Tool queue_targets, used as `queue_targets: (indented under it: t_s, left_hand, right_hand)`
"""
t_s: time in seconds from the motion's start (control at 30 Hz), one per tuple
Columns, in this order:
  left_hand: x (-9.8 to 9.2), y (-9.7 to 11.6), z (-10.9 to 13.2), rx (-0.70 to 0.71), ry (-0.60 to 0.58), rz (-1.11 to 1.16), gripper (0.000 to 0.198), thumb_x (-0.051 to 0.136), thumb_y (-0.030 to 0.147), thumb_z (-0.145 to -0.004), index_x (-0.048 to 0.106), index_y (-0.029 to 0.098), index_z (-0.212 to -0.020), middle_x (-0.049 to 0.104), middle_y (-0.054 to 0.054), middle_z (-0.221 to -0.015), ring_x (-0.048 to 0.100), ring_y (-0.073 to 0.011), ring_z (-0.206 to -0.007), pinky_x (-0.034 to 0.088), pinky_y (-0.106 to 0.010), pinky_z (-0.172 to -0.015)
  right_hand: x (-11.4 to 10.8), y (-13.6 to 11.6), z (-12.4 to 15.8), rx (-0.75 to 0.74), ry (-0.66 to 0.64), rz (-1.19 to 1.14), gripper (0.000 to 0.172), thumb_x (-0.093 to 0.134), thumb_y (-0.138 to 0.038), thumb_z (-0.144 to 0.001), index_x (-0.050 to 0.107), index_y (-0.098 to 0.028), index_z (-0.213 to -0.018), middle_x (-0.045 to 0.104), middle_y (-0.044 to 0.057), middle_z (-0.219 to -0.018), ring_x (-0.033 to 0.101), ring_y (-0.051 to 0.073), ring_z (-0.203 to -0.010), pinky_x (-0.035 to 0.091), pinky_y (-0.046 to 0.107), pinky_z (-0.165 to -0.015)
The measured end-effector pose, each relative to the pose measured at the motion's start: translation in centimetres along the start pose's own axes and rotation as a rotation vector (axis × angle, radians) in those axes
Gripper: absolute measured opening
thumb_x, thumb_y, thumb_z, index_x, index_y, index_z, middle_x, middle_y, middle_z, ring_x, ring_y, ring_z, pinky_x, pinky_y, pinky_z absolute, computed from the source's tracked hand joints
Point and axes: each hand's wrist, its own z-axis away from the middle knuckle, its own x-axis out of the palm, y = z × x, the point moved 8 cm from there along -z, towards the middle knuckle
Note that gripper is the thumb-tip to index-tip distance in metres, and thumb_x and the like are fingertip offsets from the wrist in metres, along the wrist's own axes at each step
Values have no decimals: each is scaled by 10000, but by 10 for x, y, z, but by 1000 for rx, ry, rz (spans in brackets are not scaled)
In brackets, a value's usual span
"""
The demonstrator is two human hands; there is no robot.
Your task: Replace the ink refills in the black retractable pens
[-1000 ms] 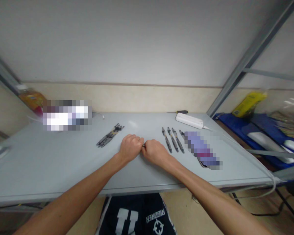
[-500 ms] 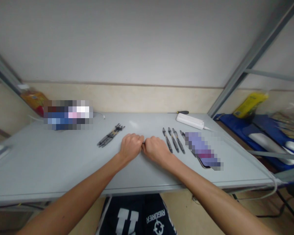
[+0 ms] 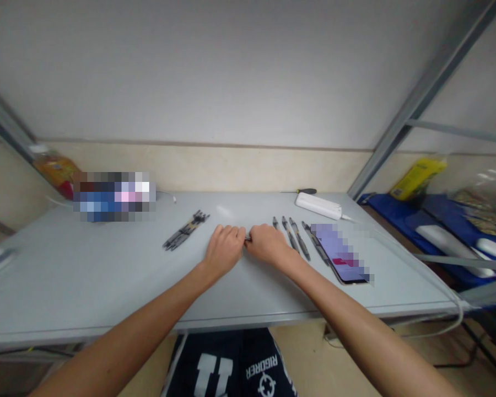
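My left hand (image 3: 226,248) and my right hand (image 3: 265,242) are both closed, side by side above the table's middle. A short dark length of a pen (image 3: 248,239) shows between the two fists; the rest of it is hidden inside the fingers. Left of my hands lies a bunch of black-and-grey pens (image 3: 186,231), piled together at a slant. To the right, more pens (image 3: 300,238) of the same look lie in a spaced row, one partly covered from view by my right hand.
A phone (image 3: 347,281) with a blurred screen lies beside the rightmost pen. Behind it are a white power strip (image 3: 319,205) with a cable and a screwdriver (image 3: 307,191). A bottle (image 3: 58,171) and a blurred item (image 3: 113,198) stand at back left. Metal bars (image 3: 397,143) frame the right side.
My fists have moved slightly apart, the right one to the right, so more of the pen shows between them. The view has shifted a little.
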Motion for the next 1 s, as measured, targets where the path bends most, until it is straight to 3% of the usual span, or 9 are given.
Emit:
queue_targets:
  t_s: [0.07, 0.17, 0.4, 0.6, 0.8, 1.0]
  left_hand:
    - [4, -3, 0, -39, -59, 7, 174, 400, 87, -830, 562, 149, -851, 647, -104, -784, 596, -229, -780, 363, -354, -728]
    - [8, -7, 0, -79, -141, 25, 197, 390, 95, -845, 577, 143, -880, 672, -119, -800, 628, -231, -778, 389, -342, -718]
    - [12, -14, 0, -174, -251, 62, 272, 360, 130, -869, 625, 156, -926, 697, -138, -811, 663, -267, -757, 436, -330, -627]
    - [13, -16, -2, -299, -313, 105, 395, 309, 216, -896, 696, 146, -857, 688, -176, -812, 663, -266, -788, 457, -340, -660]
    - [17, -28, -4, -412, -338, 215, 294, 425, 227, -834, 702, 140, -879, 687, -178, -839, 655, -253, -814, 457, -315, -699]
    - [28, -31, -8, -322, -383, 325, 239, 439, 229, -817, 668, 174, -854, 694, -135, -811, 643, -234, -736, 417, -297, -618]
  right_hand:
    - [-5, -7, 3, 11, 108, 85, 294, 432, -236, -830, 683, -122, -932, 684, 203, -903, 658, 281, -875, 491, 344, -685]
    - [-5, -15, 4, -26, 169, 125, 299, 398, -191, -850, 688, -129, -885, 684, 187, -853, 665, 276, -833, 497, 349, -660]
    - [5, -16, 3, -83, 148, 157, 335, 357, -169, -884, 689, -131, -892, 686, 175, -857, 666, 247, -833, 492, 332, -678]
    - [10, -15, -5, -116, 167, 169, 497, 228, -260, -954, 699, -116, -890, 701, 182, -838, 677, 244, -829, 499, 324, -676]
    - [7, -21, -17, -206, 149, 227, 474, 224, -249, -960, 682, -127, -930, 708, 169, -860, 676, 228, -851, 496, 312, -704]
    - [-3, -21, -18, -229, 200, 249, 481, 214, -242, -956, 670, -90, -933, 696, 194, -848, 667, 259, -869, 494, 337, -701]
